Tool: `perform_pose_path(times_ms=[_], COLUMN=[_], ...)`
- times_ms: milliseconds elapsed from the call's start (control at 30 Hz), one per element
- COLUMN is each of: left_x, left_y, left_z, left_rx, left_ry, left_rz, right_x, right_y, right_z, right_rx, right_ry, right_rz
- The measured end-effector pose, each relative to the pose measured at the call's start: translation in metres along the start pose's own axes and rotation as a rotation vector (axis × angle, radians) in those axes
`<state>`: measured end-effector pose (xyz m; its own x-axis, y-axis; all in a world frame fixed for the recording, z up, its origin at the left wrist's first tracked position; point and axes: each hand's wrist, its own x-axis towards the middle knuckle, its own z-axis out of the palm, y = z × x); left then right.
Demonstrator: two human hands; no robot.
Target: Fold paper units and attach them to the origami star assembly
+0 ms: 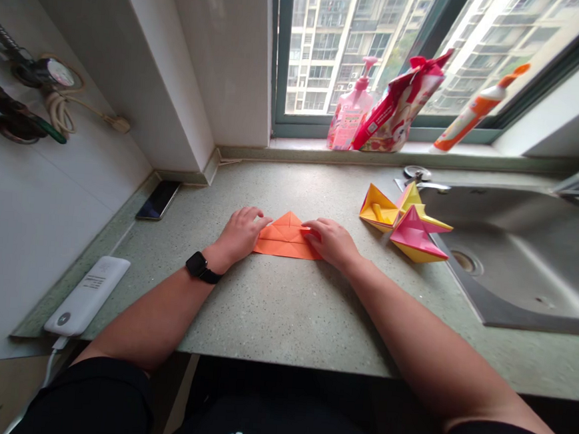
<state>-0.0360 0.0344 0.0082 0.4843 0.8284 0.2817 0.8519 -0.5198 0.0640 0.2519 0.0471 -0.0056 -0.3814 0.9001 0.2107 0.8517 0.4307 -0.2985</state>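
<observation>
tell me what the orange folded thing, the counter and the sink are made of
The orange folded piece looks like thin origami paper: matte, with crisp crease lines. The counter seems to be speckled engineered stone or similar, with a soft polished sheen. The sink looks like stainless steel, grey with a satin finish and blurred reflections.

Speckled green stone table (261,322) along a pale wall (27,236), with a stainless steel sink (525,276) set into its right end. Above, a green-framed window (282,56) onto a tall apartment block (333,46), daylight pouring through, and a white pillar (182,55) just beside.
</observation>
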Motion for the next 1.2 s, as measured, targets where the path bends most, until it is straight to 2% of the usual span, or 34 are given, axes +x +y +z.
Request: perform_pose_path(times_ms=[133, 200, 467, 867, 1000, 1200], left_x=[0.001, 0.0, 0.0, 0.002, 0.002, 0.0], left_y=[0.01, 0.014, 0.024, 0.024, 0.023, 0.022], left_z=[0.009, 0.013, 0.01, 0.007, 0.007, 0.005], left_rx=[-0.118, -0.179, -0.231, -0.23, -0.229, -0.246], left_ry=[-0.045, -0.087, -0.123, -0.142, -0.152, -0.162], left_rz=[0.204, 0.256, 0.246, 0.252, 0.258, 0.254], right_x=[0.001, 0.0, 0.001, 0.005, 0.005, 0.001], right_y=[-0.002, -0.002, -0.006, -0.019, -0.013, 0.015], right_z=[-0.001, -0.002, 0.004, 0.012, 0.013, 0.005], right_rx=[-0.003, 0.006, -0.009, -0.066, -0.089, -0.063], right_ry=[0.005, 0.007, 0.043, -0.009, 0.007, -0.083], right_rz=[0.004, -0.001, 0.025, 0.105, 0.163, 0.187])
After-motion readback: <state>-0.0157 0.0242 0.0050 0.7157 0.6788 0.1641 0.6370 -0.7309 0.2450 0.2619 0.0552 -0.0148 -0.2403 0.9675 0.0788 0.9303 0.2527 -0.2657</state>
